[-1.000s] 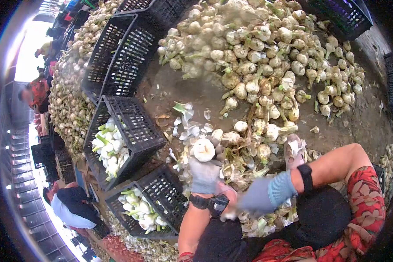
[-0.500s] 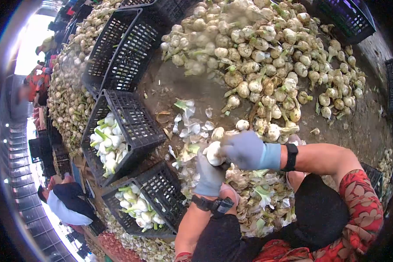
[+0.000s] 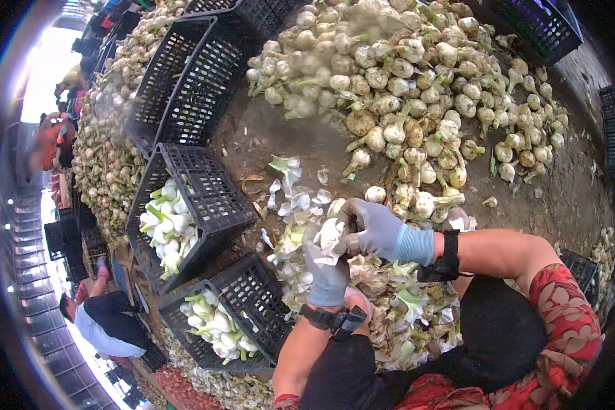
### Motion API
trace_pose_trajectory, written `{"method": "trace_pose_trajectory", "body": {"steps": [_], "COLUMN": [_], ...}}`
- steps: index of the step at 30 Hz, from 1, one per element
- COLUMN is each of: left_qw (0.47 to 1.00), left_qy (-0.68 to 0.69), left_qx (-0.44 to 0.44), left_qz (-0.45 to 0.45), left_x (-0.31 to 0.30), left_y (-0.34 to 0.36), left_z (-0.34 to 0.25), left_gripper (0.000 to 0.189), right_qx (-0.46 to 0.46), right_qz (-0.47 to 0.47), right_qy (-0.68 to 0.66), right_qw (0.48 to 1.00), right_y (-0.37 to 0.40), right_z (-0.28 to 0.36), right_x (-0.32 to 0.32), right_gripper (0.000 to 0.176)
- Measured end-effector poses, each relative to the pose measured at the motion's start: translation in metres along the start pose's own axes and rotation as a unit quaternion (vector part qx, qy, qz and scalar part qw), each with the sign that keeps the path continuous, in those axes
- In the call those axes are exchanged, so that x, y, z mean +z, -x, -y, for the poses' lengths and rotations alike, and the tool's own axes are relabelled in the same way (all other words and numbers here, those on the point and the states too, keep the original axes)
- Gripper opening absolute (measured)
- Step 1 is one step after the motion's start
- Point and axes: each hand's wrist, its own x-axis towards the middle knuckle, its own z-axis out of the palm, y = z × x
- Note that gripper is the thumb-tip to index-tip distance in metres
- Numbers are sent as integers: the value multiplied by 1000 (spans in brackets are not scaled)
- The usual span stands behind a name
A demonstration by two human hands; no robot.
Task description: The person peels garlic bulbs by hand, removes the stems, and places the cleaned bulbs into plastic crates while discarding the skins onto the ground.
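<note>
L hand clamps white garlic bulb; R hand curls at its edge, grip unclear. Loose skins lie nr.

Gloved hands on white bulb; loose skins below, crates left, bulb heap beyond.

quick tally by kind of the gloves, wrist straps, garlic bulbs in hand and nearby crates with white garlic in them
gloves: 2
wrist straps: 2
held garlic bulb: 1
crates with white garlic: 2
total: 7
</note>
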Motion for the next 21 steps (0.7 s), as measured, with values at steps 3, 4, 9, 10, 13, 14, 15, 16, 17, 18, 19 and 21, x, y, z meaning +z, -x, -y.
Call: {"method": "trace_pose_trajectory", "body": {"steps": [3, 4, 9, 10, 13, 14, 15, 16, 17, 18, 19, 21], "left_qw": [968, 994, 975, 968, 847, 901, 940, 869, 766, 940, 986, 984], "left_qy": [201, -77, 202, 234, -436, -323, -205, -361, -504, -207, 117, 29], "left_qx": [-141, 53, -67, -74, 300, 274, 242, 298, 344, 222, 69, 175], "left_qz": [50, -48, -70, -58, -56, -91, -124, -162, -200, -158, -95, 0], "left_x": [-28, -1, -7, -3, -33, -34, -38, -47, -60, -79, -103, -147], "left_y": [-8, 9, -7, -4, 4, 3, -1, -8, -15, -14, -6, 14], "left_z": [13, 11, -29, -34, 21, 25, 24, 23, 16, -8, -40, -81], "left_gripper": [43, 47, 51, 52, 48, 48, 48, 47, 47, 45, 45, 42], "right_qx": [91, 96, 12, 13, 25, 4, 25, -2, -30, -28, -26, -130], "right_qz": [39, 39, -33, -22, 64, 26, 70, 189, 310, 294, 277, 18], "right_qy": [-133, -116, 280, 247, 202, 144, 153, 188, 221, 233, 243, 333], "right_qw": [986, 988, 959, 969, 977, 989, 985, 964, 924, 927, 929, 934], "right_y": [1, 0, 14, 22, 23, 23, 31, 39, 42, 46, 51, 54], "right_z": [4, -6, -74, -55, -49, -46, -45, -19, 4, 13, 16, -13], "right_x": [-6, -9, -11, -5, 27, 40, 44, 33, 16, 2, -15, -62], "right_gripper": [32, 31, 43, 46, 51, 53, 53, 57, 62, 58, 54, 49]}}
